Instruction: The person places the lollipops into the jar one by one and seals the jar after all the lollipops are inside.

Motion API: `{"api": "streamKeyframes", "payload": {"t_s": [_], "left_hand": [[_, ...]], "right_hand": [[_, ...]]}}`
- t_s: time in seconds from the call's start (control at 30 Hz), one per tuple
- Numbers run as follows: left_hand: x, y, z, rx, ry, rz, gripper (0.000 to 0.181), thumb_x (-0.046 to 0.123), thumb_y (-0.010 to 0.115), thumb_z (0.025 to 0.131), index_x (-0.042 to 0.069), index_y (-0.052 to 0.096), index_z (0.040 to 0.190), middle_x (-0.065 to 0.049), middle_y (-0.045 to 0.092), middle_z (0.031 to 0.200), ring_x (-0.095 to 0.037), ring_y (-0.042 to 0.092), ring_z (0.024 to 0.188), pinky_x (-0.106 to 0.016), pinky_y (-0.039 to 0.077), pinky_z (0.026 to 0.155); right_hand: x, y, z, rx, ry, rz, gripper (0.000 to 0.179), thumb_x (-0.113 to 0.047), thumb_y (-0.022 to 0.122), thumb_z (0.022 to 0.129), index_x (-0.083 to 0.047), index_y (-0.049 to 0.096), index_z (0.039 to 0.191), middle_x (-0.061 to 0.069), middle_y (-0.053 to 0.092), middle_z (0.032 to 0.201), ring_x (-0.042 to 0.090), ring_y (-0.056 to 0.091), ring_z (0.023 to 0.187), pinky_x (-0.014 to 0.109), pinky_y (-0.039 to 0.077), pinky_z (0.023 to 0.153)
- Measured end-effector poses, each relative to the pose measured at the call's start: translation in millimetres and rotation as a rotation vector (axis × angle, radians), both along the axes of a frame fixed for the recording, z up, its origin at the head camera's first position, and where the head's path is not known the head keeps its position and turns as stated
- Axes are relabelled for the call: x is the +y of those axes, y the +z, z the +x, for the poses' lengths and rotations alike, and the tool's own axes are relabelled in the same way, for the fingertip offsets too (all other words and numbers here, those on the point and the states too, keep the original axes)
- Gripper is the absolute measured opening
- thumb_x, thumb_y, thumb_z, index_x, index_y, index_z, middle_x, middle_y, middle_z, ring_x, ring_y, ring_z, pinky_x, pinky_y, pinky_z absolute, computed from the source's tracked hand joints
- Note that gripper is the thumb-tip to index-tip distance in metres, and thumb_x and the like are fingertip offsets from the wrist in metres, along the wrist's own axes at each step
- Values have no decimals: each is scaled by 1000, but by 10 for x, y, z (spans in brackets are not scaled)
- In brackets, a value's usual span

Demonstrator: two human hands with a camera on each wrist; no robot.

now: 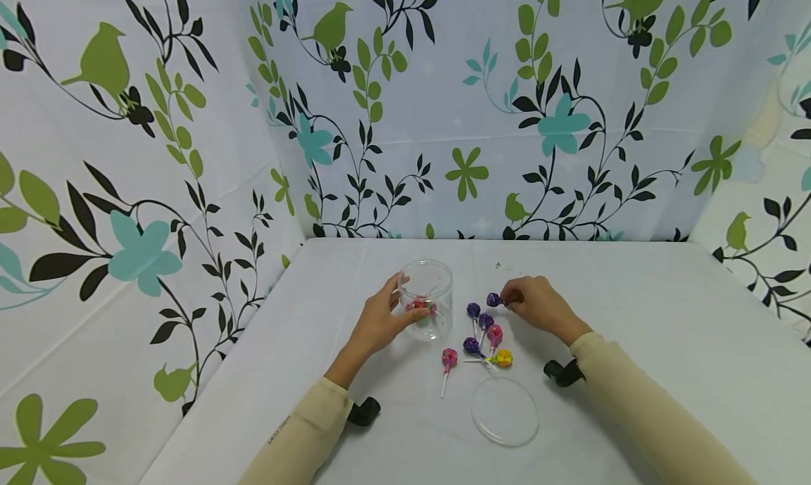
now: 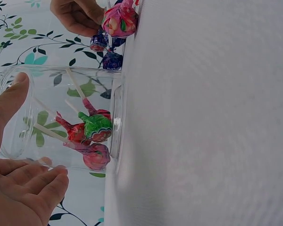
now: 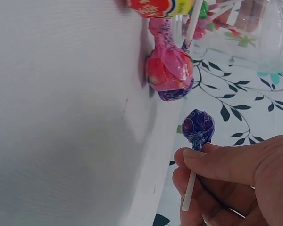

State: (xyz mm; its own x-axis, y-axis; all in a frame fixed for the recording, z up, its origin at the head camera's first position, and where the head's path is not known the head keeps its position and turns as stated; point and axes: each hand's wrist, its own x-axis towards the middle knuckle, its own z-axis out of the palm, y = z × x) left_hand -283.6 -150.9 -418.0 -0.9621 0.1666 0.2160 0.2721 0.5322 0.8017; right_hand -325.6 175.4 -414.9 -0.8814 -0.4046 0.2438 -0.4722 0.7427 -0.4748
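Note:
My left hand (image 1: 378,321) holds a clear round jar (image 1: 445,298) that stands upright and uncapped on the table. In the left wrist view the thumb lies along one side of the jar and the fingers along the other. Several wrapped lollipops rest at its bottom, among them a green lollipop (image 2: 98,126) and a pink lollipop (image 2: 97,157), sticks toward the mouth. To the right of the jar, my right hand (image 1: 538,303) pinches a purple lollipop (image 3: 198,126) by its stick, just below the wrapped head, between thumb and index finger.
Between the hands lie several loose lollipops, including a yellow lollipop (image 1: 503,358), a purple lollipop (image 1: 472,345) and a pink lollipop (image 1: 449,357). Nearer me is a clear round lid (image 1: 536,429). Patterned curtains (image 1: 405,133) enclose the white table (image 1: 665,316) at the back and sides.

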Motion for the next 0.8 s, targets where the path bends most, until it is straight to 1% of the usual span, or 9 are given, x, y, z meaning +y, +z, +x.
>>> {"api": "streamKeyframes", "payload": {"t_s": [0.13, 0.33, 0.6, 0.8], "left_hand": [[0, 3, 5, -2, 0, 4, 98, 46, 84, 88, 13, 31, 164, -10, 44, 161, -39, 46, 142, -52, 48, 106], [2, 7, 3, -2, 3, -5, 98, 46, 84, 88, 12, 31, 164, -10, 44, 160, -39, 46, 142, -52, 48, 106], [-5, 5, -3, 1, 5, -5, 98, 45, 84, 89, 12, 31, 164, -11, 44, 161, -39, 47, 141, -52, 48, 105], [-1, -2, -4, -1, 3, -4, 98, 45, 84, 89, 12, 31, 164, -11, 44, 160, -39, 47, 141, -52, 48, 105]], "right_hand": [[10, 62, 18, 2, 8, -16, 12, 7, 70, 93, -1, 77, 99, 7, 75, 92, 24, 69, 85, 47, 61, 82], [3, 155, 41, -2, 15, -34, 11, 6, 70, 94, -1, 76, 101, 7, 75, 94, 24, 69, 86, 48, 61, 83], [-36, 285, 69, 41, 29, -47, 12, 5, 72, 94, -1, 76, 102, 7, 74, 93, 24, 68, 85, 45, 61, 79], [-81, 379, 84, 79, 39, -68, 12, 4, 73, 94, -2, 76, 103, 10, 75, 94, 23, 69, 86, 45, 61, 80]]}}
